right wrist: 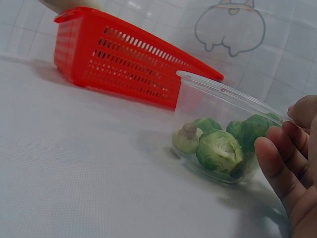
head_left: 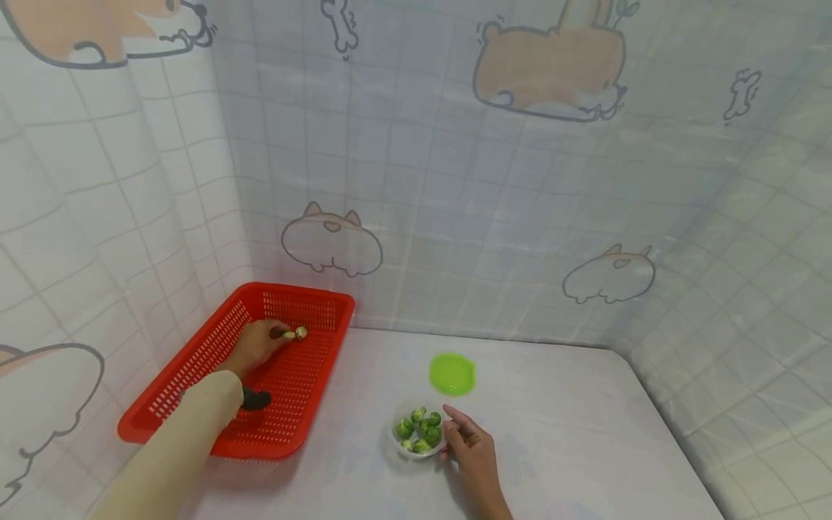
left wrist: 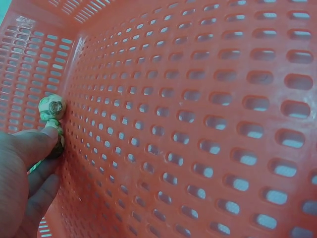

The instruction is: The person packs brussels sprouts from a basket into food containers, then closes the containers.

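My left hand reaches into the red plastic basket and pinches a Brussels sprout between thumb and fingers, near the basket's far wall. A second sprout, its cut stem showing, lies right at the thumb tip. Toward the front, my right hand is at the right side of a clear plastic bowl, its fingertips against the wall and rim. The bowl stands upright on the table. Several green sprouts lie inside it.
Behind the bowl lies a small bright green dish or lid. A black curved handle lies in the basket, partly hidden by the left sleeve. Printed curtains hang behind and beside the white table.
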`<control>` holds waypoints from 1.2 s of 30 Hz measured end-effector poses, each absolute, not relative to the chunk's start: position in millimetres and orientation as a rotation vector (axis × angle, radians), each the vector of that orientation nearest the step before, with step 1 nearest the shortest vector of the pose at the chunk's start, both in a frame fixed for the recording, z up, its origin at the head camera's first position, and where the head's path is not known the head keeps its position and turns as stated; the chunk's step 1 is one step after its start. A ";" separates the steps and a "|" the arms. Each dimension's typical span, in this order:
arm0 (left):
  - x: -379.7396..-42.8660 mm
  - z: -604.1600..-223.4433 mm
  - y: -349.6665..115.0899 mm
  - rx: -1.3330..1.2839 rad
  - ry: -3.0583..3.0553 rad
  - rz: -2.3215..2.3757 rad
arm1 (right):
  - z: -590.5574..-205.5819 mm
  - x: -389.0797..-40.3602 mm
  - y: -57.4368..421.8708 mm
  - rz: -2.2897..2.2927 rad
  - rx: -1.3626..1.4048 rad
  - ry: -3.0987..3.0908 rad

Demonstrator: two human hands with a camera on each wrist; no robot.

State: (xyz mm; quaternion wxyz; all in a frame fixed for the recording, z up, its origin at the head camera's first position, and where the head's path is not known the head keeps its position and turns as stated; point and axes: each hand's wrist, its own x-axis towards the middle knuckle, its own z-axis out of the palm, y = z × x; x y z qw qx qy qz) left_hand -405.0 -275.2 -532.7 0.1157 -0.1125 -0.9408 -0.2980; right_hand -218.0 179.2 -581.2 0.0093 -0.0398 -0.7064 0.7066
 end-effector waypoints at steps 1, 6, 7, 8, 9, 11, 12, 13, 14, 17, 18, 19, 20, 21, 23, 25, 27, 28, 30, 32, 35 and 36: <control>-405.0 -533.0 -275.1 -0.322 -2.759 -0.877 | -582.1 -218.5 179.4 2.208 -0.122 -2.204; -405.8 -534.9 -276.4 -0.320 -2.774 -0.886 | -586.3 -219.6 179.8 2.208 -0.108 -2.187; -406.1 -535.2 -276.6 -0.318 -2.774 -0.887 | -586.6 -219.6 179.8 2.206 -0.103 -2.185; -406.3 -535.4 -276.8 -0.322 -2.775 -0.883 | -586.9 -219.6 179.8 2.204 -0.100 -2.185; -406.6 -535.5 -276.8 -0.320 -2.774 -0.882 | -587.1 -219.6 179.8 2.199 -0.096 -2.188; -407.0 -535.6 -276.6 -0.314 -2.770 -0.880 | -587.5 -219.6 179.8 2.190 -0.089 -2.191; -407.1 -535.5 -276.6 -0.315 -2.768 -0.878 | -587.4 -219.5 179.7 2.181 -0.087 -2.195; -407.3 -535.6 -276.6 -0.313 -2.767 -0.877 | -587.3 -219.4 179.6 2.176 -0.084 -2.195; -407.1 -535.3 -276.5 -0.313 -2.764 -0.879 | -587.1 -219.3 179.5 2.169 -0.081 -2.198; -406.3 -534.4 -275.7 -0.321 -2.755 -0.884 | -586.3 -218.9 179.1 2.159 -0.071 -2.198; -406.1 -534.4 -275.6 -0.325 -2.756 -0.885 | -586.2 -218.8 179.0 2.161 -0.070 -2.196; -405.7 -534.2 -275.3 -0.325 -2.756 -0.887 | -586.2 -218.7 178.9 2.163 -0.067 -2.193; -405.3 -534.2 -275.1 -0.323 -2.758 -0.891 | -586.2 -218.7 178.8 2.167 -0.068 -2.191; -404.9 -534.3 -275.0 -0.323 -2.763 -0.891 | -586.3 -218.7 178.8 2.172 -0.069 -2.187; -404.4 -534.1 -274.5 -0.314 -2.774 -0.894 | -586.8 -219.2 179.1 2.178 -0.074 -2.183; -404.3 -533.8 -274.4 -0.299 -2.786 -0.896 | -587.0 -219.3 179.2 2.179 -0.082 -2.187; -404.0 -532.9 -274.0 -0.291 -2.795 -0.897 | -587.8 -220.0 179.4 2.179 -0.089 -2.190; -404.1 -532.6 -273.9 -0.285 -2.798 -0.897 | -588.3 -220.2 179.4 2.177 -0.093 -2.192; -403.8 -531.8 -273.9 -0.277 -2.801 -0.896 | -588.8 -220.4 179.3 2.180 -0.101 -2.196; -403.2 -531.0 -273.9 -0.277 -2.806 -0.894 | -589.1 -220.6 179.3 2.188 -0.105 -2.190; -403.1 -530.3 -273.8 -0.262 -2.811 -0.905 | -588.7 -220.4 179.0 2.194 -0.109 -2.185; -403.5 -530.3 -274.0 -0.261 -2.812 -0.906 | -588.5 -220.4 178.9 2.193 -0.111 -2.185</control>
